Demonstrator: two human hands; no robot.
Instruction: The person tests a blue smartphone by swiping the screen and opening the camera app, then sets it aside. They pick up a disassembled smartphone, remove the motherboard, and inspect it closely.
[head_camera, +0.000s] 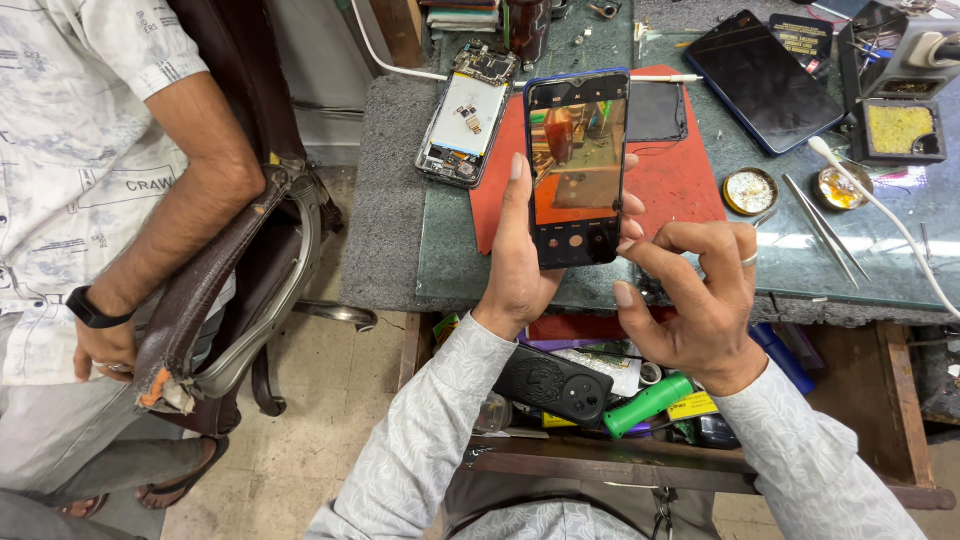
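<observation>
The left hand (522, 270) held a smartphone (577, 166) upright above the near edge of the table (700, 250), its fingers wrapped around the blue case from behind and the thumb lying along the left edge; the screen was lit and showed a camera view in orange and red tones. The right hand (695, 300) hovered just beside the phone's lower right corner, its fingers curled and loosely bent, the index fingertip near the bottom of the screen, whether touching it I cannot tell; a ring showed on one finger. Behind the phone a red mat (680, 180) lay on the glass-topped table; on the mat's upper part sat a dark flat panel (657, 110). To the left of the mat lay an opened phone (462, 115) with its insides exposed; to the right a dark tablet (762, 80) rested face up, and near it a small round tin (750, 191), tweezers (820, 225) and a white tool (870, 200). Below the hands an open drawer (900, 400) held a black phone back (553, 385) and a green handle (648, 404). At the left another person's arm (185, 210), with a black wristband, rested on a worn chair (240, 290).
</observation>
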